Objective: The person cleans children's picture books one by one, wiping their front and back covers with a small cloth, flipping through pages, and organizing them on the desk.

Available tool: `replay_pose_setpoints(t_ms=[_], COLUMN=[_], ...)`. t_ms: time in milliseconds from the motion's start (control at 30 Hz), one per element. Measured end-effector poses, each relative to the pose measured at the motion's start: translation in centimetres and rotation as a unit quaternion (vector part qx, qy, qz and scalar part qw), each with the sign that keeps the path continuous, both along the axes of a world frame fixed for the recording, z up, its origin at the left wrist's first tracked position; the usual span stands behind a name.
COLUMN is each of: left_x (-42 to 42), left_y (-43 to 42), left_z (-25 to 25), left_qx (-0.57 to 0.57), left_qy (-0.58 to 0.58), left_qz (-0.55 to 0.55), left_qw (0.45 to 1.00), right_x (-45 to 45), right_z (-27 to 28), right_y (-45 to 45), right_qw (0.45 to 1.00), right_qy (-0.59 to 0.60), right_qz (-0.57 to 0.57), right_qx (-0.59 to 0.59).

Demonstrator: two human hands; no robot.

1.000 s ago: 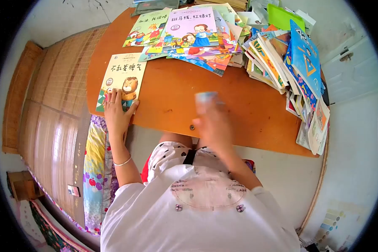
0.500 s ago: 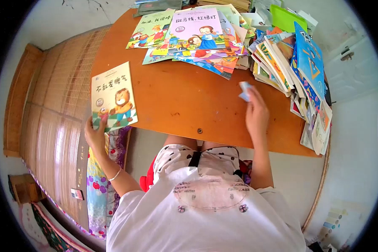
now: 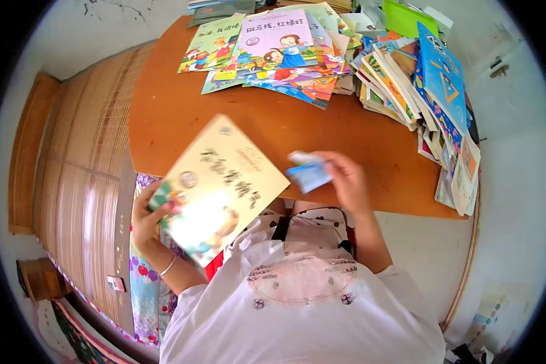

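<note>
My left hand grips a thin picture book by its lower left edge. The book is raised in front of my torso and tilted, its cover facing me; glare and blur wash out part of the bear drawing. Close to the book's right corner, my right hand pinches a small blue-and-white cloth-like piece, too blurred to name surely. A narrow gap seems to separate it from the book. Both hands are over the near edge of the brown table.
A fanned pile of picture books, topped by a pink-covered book, lies at the table's back. On the right, many books lean in a loose stack, with a blue book on its side. A green container stands behind them.
The book has come up off the table's left side toward me and turned clockwise in my left hand. My right hand has moved left and nearer, bringing the blue-and-white piece beside the book.
</note>
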State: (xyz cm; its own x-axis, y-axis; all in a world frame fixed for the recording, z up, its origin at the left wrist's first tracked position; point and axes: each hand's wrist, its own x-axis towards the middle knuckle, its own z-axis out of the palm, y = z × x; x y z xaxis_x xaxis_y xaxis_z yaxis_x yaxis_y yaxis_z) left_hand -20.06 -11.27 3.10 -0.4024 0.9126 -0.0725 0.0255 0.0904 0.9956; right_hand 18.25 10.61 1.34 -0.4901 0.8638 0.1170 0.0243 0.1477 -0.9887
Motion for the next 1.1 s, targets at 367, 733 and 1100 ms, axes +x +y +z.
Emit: replay_pose_setpoints(t_ms=[367, 733, 1100], left_x=[12.0, 18.3, 18.4], left_y=[17.0, 10.2, 13.6], left_z=[1.7, -1.8, -2.2], left_qx=[0.109, -0.001, 0.035], left_qy=[0.494, 0.562, 0.531], left_qz=[-0.070, -0.158, -0.183], left_qw=[0.860, 0.812, 0.827], right_x=[8.6, -0.6, 4.9], right_z=[-1.0, -0.1, -2.1], right_y=[-1.4, -5.7, 3.1], right_qw=[0.919, 0.851, 0.809], right_qy=[0.117, -0.371, -0.472], right_qz=[-0.376, 0.114, -0.116], right_qx=[0.014, 0.353, 0.329])
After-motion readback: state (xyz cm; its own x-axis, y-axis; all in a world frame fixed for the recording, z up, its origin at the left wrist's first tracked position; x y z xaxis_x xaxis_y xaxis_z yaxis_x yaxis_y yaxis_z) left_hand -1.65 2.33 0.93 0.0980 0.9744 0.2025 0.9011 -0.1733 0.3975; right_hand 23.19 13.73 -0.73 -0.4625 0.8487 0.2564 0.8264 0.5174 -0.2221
